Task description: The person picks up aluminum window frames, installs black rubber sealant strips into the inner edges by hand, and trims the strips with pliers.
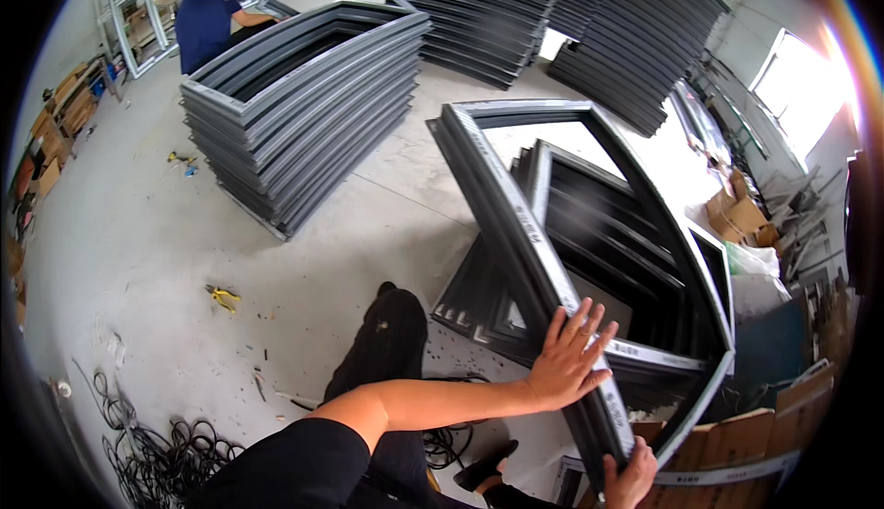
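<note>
A dark grey rectangular window frame [494, 182] with pale protective film along its face stands tilted at the right, over a lower stack of similar frames [468, 302]. My left hand [573, 357] lies on its near long side, fingers spread and palm down. At the near lower corner, my right hand [631, 478] is wrapped round the same frame, its thumb on the side facing me. Part of the right hand's grip is hidden, and the right forearm is mostly out of view.
A tall stack of frames [304, 132] stands ahead on the left; more stacks [479, 17] lean behind. A person [204, 21] works at the far left. Yellow-handled pliers [222, 297] and tangled black cable [175, 454] lie on the floor. Cardboard boxes [735, 210] line the right side.
</note>
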`<state>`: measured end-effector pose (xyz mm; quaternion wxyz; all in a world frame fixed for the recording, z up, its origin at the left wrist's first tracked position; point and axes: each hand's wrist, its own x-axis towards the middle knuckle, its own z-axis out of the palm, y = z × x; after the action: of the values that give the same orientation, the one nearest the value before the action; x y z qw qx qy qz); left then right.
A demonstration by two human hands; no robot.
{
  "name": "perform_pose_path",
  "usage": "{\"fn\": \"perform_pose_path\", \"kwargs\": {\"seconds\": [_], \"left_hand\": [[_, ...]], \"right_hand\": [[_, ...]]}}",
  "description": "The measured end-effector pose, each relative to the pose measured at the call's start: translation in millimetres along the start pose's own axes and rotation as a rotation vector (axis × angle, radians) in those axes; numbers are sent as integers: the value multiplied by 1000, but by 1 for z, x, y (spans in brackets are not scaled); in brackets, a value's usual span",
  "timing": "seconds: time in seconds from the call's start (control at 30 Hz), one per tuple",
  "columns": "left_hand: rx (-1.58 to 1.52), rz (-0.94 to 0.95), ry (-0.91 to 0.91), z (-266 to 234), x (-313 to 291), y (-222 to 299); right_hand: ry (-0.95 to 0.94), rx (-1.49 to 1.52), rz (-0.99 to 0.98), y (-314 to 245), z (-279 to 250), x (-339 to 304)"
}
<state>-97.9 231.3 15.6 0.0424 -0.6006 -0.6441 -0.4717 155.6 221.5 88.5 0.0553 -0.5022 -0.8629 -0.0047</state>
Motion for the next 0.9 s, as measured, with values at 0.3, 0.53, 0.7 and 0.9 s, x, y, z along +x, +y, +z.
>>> {"fn": "perform_pose_path", "kwargs": {"seconds": [0.3, 0.53, 0.7, 0.9], "left_hand": [[79, 197, 7, -5, 19, -64], [25, -390, 327, -34, 33, -106], [-503, -733, 85, -47, -115, -95], [-1341, -1210, -176, -101, -230, -25]], "right_hand": [[51, 116, 136, -116, 7, -50], [115, 224, -260, -163, 17, -29], [312, 222, -394, -158, 39, -23], [395, 203, -431, -147, 47, -12]]}}
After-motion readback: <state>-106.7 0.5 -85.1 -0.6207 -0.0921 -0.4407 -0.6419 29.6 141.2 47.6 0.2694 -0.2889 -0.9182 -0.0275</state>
